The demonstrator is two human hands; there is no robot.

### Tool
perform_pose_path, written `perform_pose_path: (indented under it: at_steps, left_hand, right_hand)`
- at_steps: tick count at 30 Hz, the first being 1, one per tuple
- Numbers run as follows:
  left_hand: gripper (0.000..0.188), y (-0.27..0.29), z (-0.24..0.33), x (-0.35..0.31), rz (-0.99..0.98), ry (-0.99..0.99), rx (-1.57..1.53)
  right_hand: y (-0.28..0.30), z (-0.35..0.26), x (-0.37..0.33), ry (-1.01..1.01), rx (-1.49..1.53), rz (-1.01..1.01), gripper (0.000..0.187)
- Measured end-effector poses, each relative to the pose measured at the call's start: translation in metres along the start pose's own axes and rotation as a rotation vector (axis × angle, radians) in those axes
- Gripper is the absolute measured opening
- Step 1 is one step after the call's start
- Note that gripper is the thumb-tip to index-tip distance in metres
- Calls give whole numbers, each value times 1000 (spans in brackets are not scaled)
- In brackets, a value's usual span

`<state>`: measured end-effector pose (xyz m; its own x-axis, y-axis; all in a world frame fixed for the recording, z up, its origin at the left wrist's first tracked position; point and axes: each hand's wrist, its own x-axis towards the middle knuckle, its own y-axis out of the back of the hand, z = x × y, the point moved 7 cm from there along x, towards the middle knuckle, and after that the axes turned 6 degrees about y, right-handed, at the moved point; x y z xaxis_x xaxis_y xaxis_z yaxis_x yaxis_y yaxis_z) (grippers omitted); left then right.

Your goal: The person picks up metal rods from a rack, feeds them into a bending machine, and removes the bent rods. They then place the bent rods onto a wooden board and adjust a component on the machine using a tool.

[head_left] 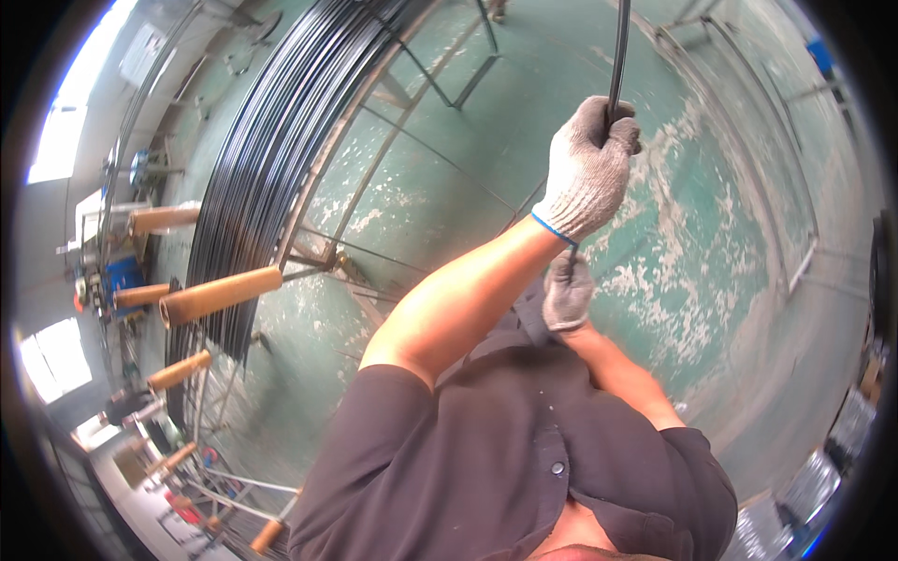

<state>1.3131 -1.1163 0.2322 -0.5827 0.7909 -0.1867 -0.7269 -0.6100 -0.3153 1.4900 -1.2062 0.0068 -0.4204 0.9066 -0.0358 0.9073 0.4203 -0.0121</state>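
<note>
A long, thin black rod (621, 51) runs up out of the top of the head view. My left hand (586, 168), in a whitish knit glove with a blue cuff edge, is closed around it, arm stretched forward. Closer to my body, my right hand (568, 292), in a similar greyish glove, is also closed. A short dark piece shows at its fingertips and looks like the lower part of the same rod. The stretch between the two hands is hidden behind my left wrist.
At the left, a large bundle of long black rods (281, 122) lies on a metal rack with brown roller-like sleeves (224, 295). Another metal frame (762, 140) stands at the right over the worn green floor (673, 252). Shiny wrapped packages (812, 486) sit at the lower right.
</note>
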Motion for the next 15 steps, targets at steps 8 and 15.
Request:
perform_pose_path:
  at_steps: [8, 15]
  left_hand:
    - [9, 114, 4, -26, 189, 49, 190]
    - [21, 207, 64, -165, 172, 207, 29]
  right_hand:
    - [-99, 21, -40, -161, 274, -678, 26]
    - [-153, 1, 75, 90, -598, -776, 72]
